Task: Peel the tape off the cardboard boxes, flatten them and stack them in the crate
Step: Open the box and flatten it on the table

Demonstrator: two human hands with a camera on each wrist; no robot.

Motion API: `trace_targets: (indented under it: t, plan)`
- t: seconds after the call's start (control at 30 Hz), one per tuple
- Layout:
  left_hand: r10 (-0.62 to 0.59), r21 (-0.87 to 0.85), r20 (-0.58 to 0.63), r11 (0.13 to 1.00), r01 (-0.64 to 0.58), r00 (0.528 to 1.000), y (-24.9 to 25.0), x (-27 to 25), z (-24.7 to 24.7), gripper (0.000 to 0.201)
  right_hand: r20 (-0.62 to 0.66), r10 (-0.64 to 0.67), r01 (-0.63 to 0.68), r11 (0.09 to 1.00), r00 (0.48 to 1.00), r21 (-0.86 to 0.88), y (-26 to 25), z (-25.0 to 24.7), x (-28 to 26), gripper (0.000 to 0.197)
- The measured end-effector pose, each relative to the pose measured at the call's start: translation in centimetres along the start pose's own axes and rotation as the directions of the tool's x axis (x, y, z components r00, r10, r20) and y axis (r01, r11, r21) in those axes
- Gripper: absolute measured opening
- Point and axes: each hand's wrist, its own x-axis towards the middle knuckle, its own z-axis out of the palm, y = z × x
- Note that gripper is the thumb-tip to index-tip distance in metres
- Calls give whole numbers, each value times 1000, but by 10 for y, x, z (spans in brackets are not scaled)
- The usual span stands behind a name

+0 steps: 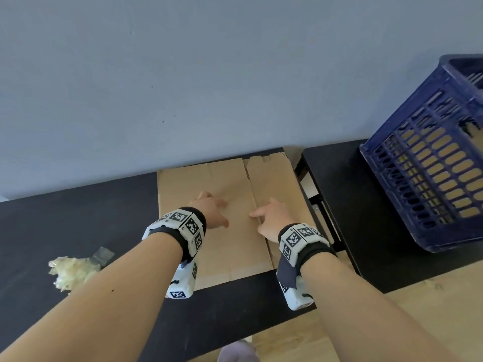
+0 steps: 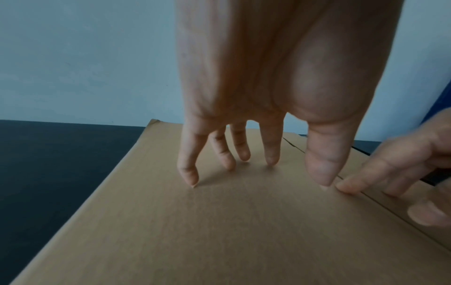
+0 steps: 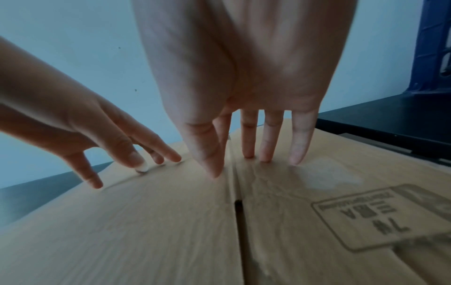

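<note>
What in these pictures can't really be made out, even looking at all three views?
- Crate: the head view's right edge cuts it off; tan shapes show through its slots, but the count is unclear.
- Printed stamp on the flattened box: right wrist view, too blurred to read.
- Crumpled pale wad: head view, too small to tell whether it is peeled tape.
- Left hand and right hand: they cover the cardboard beneath.

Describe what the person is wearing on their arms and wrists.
Both forearms are bare, with no sleeves. The left wrist and right wrist each carry a black fabric strap with white blocks printed with black-and-white square tracking markers. A white housing hangs under each wrist. The left hand and right hand wear no gloves.
</note>
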Motion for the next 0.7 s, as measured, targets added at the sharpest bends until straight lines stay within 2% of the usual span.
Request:
trace_targets:
  t: [0.13,0.23,0.3,0.37,0.43,0.5,0.57,0.7]
  plan:
    - [-9,-127,11,992,11,1000,1,-3,-7,66,25,-17,13,992,1000,122,11,-11,-4,45]
    - [-147,-429,-99,899,91,984,-7,-6,-22,56,-42,44,-31,962,998,272,27,-33,-1,34]
    - [-281,-571,-217,813,112,935,-16,-8,-32,50,-134,122,-73,942,983,328,41,-47,3,30]
    - [-420,-638,-266,752,168,868,-28,-9,-36,53,-187,196,-122,930,963,347,55,-55,6,31]
    - [-521,-691,-237,684,235,820,-39,-11,-34,61,-186,244,-177,932,952,315,68,-58,8,38]
    - [-586,-763,-170,587,271,792,-47,-12,-27,67,-149,275,-224,930,950,291,77,-55,11,43]
    - [-620,-818,-117,503,278,776,-51,-14,-18,71,-114,284,-243,927,952,285,82,-48,15,36]
    - [-644,-843,-89,455,287,760,-48,-18,-5,65,-138,307,-254,918,942,306,86,-36,23,27]
